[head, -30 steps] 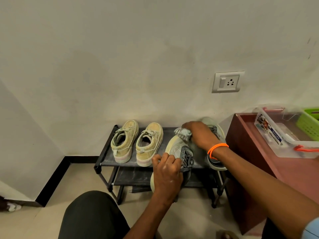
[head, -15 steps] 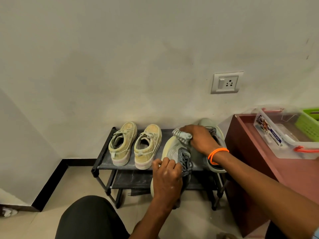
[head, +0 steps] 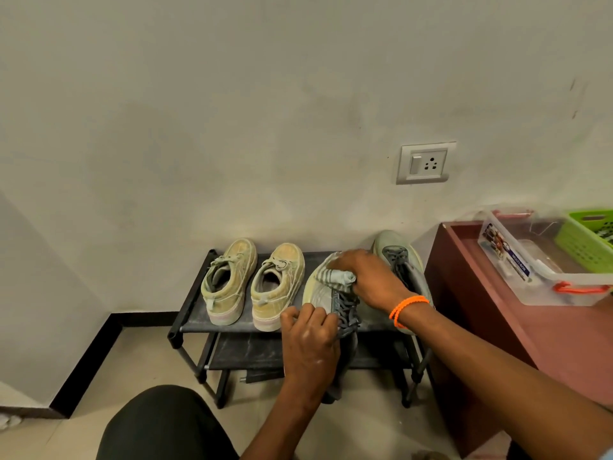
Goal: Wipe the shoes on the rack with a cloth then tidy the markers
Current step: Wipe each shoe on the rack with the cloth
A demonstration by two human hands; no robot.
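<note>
Grey-laced sneaker (head: 326, 298) is tilted at the front edge of the black shoe rack (head: 195, 313), its toe up; the left hand (head: 310, 340) grips its side while the right hand (head: 368, 280) clutches a striped cloth (head: 335, 277) pressed on the toe. Its mate (head: 396, 257) sits behind the right wrist. Two tan shoes (head: 252, 280) stand side by side on the top shelf. To the right, a maroon worktop (head: 497, 323) carries a clear box (head: 544, 260) and a green basket (head: 587, 240).

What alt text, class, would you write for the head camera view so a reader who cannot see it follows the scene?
A person's right hand presses a striped cloth on a grey-laced sneaker that the left hand steadies over a black shoe rack. Two tan shoes sit beside it.
</note>
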